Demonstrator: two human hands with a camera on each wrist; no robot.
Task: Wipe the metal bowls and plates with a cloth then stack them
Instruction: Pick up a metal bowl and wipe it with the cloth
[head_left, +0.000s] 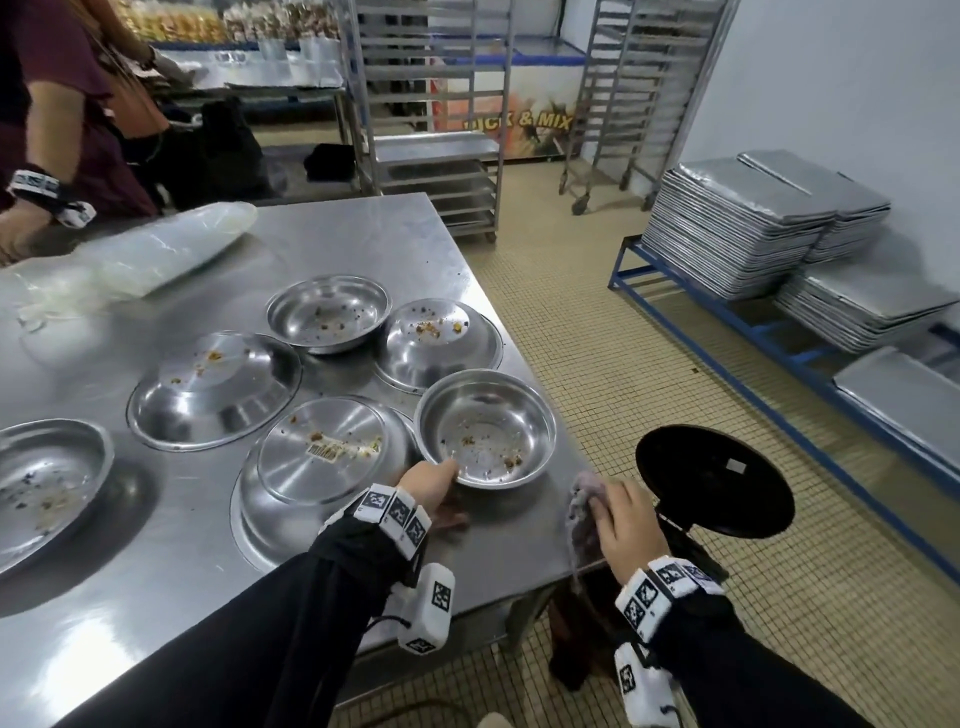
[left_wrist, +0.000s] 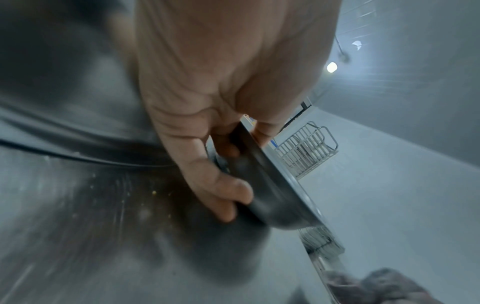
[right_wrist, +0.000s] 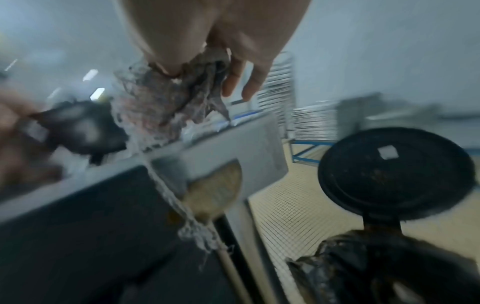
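At table (head_left: 332, 234) corner, left hand (head_left: 429, 486) pinches near rim of crumbed bowl (head_left: 485, 427), likely steadying it by the open bin (head_left: 714, 480); right hand (head_left: 631, 525) clutches cloth (head_left: 584, 512) beside, ready to wipe; other dishes unstacked

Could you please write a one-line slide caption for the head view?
Left hand grips a crumb-soiled metal bowl at the table's corner; right hand holds the cloth.
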